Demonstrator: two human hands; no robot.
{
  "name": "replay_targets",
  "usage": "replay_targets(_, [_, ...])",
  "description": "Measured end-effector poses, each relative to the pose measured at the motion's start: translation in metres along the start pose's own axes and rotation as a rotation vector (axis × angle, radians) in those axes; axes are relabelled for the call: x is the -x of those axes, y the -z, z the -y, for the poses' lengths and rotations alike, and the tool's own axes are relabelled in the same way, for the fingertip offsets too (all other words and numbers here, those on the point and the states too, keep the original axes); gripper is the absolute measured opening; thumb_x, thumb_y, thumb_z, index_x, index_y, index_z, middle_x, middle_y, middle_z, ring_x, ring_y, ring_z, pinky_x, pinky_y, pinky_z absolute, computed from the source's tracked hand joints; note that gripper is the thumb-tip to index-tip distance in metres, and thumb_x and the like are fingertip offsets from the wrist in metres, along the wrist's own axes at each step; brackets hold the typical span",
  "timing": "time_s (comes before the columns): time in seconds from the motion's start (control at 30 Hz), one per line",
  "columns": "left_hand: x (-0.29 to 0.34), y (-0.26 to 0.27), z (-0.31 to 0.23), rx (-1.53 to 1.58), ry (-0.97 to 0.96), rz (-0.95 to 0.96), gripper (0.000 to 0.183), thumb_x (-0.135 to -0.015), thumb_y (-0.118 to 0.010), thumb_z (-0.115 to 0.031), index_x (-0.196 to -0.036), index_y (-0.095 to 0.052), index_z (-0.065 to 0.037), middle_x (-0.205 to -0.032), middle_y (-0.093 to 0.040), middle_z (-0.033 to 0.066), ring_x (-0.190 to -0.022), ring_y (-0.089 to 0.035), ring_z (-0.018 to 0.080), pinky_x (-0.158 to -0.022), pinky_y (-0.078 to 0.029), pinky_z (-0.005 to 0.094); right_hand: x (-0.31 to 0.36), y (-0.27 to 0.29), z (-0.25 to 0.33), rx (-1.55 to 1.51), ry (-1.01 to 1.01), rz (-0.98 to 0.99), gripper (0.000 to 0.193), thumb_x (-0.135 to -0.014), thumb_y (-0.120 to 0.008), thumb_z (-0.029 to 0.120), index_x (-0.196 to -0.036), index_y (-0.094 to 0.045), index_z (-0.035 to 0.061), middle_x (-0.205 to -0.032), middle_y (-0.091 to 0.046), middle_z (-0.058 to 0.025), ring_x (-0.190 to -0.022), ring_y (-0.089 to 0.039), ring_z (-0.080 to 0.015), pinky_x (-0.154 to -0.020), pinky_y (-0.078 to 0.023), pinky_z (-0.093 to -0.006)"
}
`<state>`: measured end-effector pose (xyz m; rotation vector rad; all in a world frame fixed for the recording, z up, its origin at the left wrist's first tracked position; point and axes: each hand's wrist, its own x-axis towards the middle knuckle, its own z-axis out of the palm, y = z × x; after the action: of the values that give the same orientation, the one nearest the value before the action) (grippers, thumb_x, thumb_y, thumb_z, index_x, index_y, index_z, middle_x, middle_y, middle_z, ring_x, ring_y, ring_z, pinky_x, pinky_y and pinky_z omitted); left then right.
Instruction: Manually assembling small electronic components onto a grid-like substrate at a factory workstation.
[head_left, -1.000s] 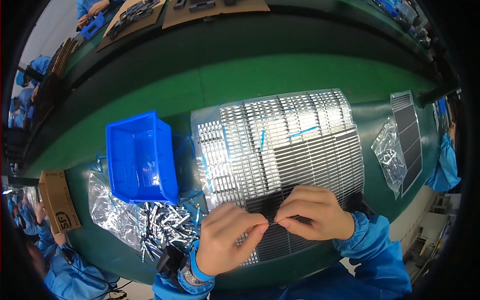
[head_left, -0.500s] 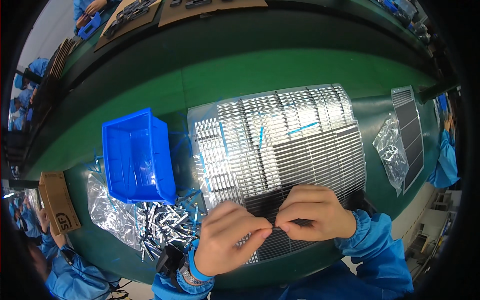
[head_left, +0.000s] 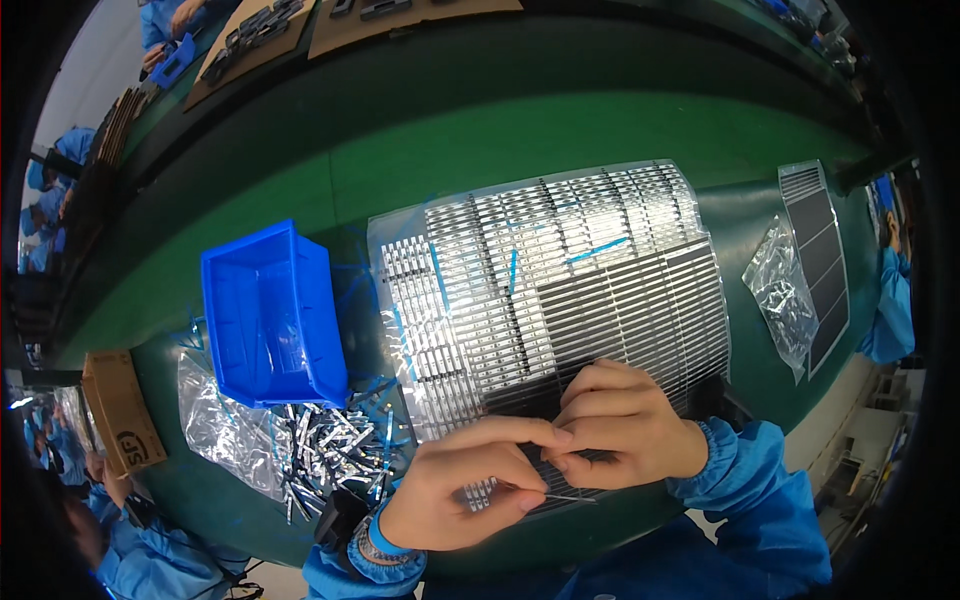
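Note:
My left hand point(head_left: 455, 490) is closed, with a thin light strip point(head_left: 572, 498) sticking out from its thumb tip toward the right. Its index fingertip meets the fingers of my right hand point(head_left: 630, 430). That right hand is also pinched closed; whatever lies between its fingertips is too small to make out. Under both hands spreads a clear-backed sheet point(head_left: 640, 320) covered with rows of narrow black and silver strips. A few blue tape pieces point(head_left: 598, 250) lie on it. Left of my left hand lies a pile of loose short strips point(head_left: 335, 445).
A blue plastic bin point(head_left: 270, 320) stands behind the pile, beside a crumpled clear bag point(head_left: 225, 420). Further left is a cardboard box point(head_left: 122, 410). Another clear bag point(head_left: 780, 290) and a dark sheet point(head_left: 815, 250) lie at the right. People in blue sleeves point(head_left: 160, 550) work nearby.
My left index finger has stretched over to my right fingertips, and the thin strip now shows beyond my left thumb. My right hand has shifted slightly. The view has moved a little.

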<state>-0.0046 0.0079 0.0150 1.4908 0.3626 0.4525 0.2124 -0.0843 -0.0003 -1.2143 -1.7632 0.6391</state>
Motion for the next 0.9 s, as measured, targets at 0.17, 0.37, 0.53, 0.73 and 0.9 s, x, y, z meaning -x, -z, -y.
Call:
replay_targets(0.17, [0.009,-0.002,0.001,0.303,0.106,0.023,0.011,-0.091,-0.076,0.001,-0.088,-0.066,0.004,-0.106,-0.072,0.0298,-0.090,-0.076,0.0265,-0.078,-0.063,0.0352,-0.002,0.001,0.002,-0.017,0.003,0.018,0.019,-0.074,-0.083,0.012,-0.091,-0.074,0.0097,-0.089,-0.070,-0.0015,-0.080,-0.064,-0.0210,-0.066,-0.048,-0.0330])
replay_targets(0.37, [0.016,-0.004,0.008,0.476,0.106,-0.109,0.008,-0.093,-0.067,0.010,-0.096,-0.066,0.003,-0.103,-0.073,0.0174,-0.098,-0.075,0.0228,-0.087,-0.059,0.0333,-0.003,0.002,0.005,-0.024,-0.026,-0.019,0.021,-0.076,-0.083,0.011,-0.095,-0.076,0.0085,-0.089,-0.071,-0.0018,-0.081,-0.066,-0.0215,-0.069,-0.052,-0.0335])
replay_targets(0.53, [0.015,0.000,0.006,0.367,0.164,-0.153,0.010,-0.092,-0.065,0.012,-0.097,-0.065,0.003,-0.099,-0.072,0.0150,-0.095,-0.073,0.0189,-0.089,-0.059,0.0327,-0.007,0.007,0.013,-0.035,-0.077,-0.119,0.025,-0.079,-0.085,0.012,-0.103,-0.079,0.0084,-0.092,-0.072,-0.0049,-0.079,-0.067,-0.0210,-0.068,-0.053,-0.0331])
replay_targets(0.73, [0.013,0.000,0.007,0.322,0.206,-0.177,0.011,-0.091,-0.066,0.013,-0.097,-0.065,0.004,-0.097,-0.072,0.0131,-0.094,-0.072,0.0175,-0.088,-0.059,0.0320,-0.002,0.007,0.008,0.015,0.015,-0.088,0.024,-0.074,-0.089,0.011,-0.096,-0.080,0.0069,-0.094,-0.072,-0.0068,-0.076,-0.067,-0.0204,-0.064,-0.053,-0.0310])
replay_targets(0.9, [0.011,-0.001,0.005,0.314,0.212,-0.189,0.006,-0.095,-0.066,0.007,-0.092,-0.063,0.003,-0.091,-0.070,0.0153,-0.087,-0.074,0.0188,-0.078,-0.062,0.0308,-0.003,0.008,0.009,0.052,-0.010,-0.072,0.024,-0.073,-0.088,0.010,-0.096,-0.081,0.0070,-0.091,-0.072,-0.0068,-0.076,-0.067,-0.0205,-0.064,-0.054,-0.0315])
